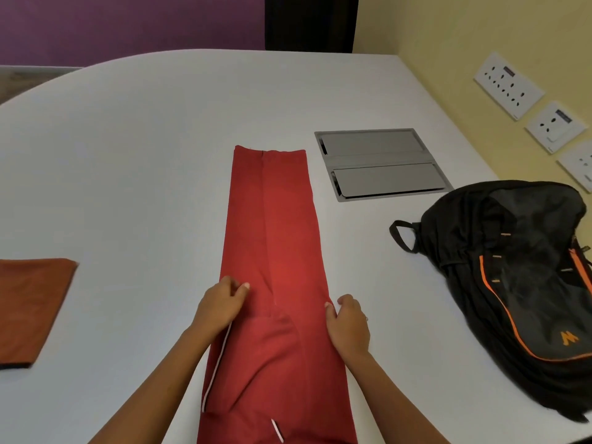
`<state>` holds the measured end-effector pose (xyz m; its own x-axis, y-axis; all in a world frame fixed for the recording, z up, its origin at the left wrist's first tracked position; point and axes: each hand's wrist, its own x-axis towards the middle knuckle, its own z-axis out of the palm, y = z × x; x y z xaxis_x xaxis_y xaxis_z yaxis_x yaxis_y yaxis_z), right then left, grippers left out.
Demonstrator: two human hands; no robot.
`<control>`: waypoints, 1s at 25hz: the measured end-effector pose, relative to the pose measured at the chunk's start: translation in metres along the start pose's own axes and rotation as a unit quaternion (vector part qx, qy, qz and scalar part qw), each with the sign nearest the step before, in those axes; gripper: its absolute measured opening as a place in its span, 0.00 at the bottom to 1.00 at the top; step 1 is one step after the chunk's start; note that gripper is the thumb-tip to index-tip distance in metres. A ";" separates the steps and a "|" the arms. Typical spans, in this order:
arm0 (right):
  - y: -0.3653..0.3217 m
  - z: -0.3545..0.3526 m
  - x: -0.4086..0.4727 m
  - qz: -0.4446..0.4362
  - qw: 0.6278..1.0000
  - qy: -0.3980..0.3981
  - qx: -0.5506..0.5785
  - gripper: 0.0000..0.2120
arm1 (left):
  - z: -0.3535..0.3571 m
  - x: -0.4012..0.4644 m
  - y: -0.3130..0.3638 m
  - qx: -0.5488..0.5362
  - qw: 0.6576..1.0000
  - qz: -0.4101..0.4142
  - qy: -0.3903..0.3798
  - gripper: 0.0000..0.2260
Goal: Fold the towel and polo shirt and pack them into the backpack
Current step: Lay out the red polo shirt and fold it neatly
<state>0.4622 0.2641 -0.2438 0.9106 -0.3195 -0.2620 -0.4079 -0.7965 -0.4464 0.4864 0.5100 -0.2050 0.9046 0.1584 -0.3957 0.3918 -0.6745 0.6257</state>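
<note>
A red polo shirt [275, 238] lies on the white table [144, 155], folded lengthwise into a long narrow strip that runs away from me. My left hand [222, 304] pinches the strip's left edge about halfway along. My right hand [347, 322] grips the right edge at the same level. A folded rust-orange towel [30, 307] rests flat at the table's left edge. A black backpack [519, 283] with orange trim lies on its side at the right, apart from the shirt.
A grey metal cable hatch [381, 163] is set flush into the table beyond the shirt, to its right. White wall sockets [509, 86] line the yellow wall at the right. The table's far edge curves along a purple wall.
</note>
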 end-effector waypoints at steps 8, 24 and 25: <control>-0.061 0.010 0.098 -0.072 0.997 -0.002 -0.022 0.21 | 0.030 0.129 0.066 -0.098 0.993 -0.059 -0.013 0.14; -0.156 -0.001 0.335 -0.042 0.987 0.006 0.153 0.14 | 0.017 0.322 0.160 -0.499 0.826 -0.163 -0.203 0.04; -0.154 -0.003 0.339 -0.034 0.986 0.016 0.165 0.13 | 0.018 0.330 0.163 -0.495 0.834 -0.154 -0.189 0.03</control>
<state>0.8344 0.2768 -0.2610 0.9360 -0.2913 -0.1975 -0.3405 -0.6076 -0.7175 0.8456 0.4395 -0.2455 0.6916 -0.1505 -0.7064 0.7114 0.3108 0.6303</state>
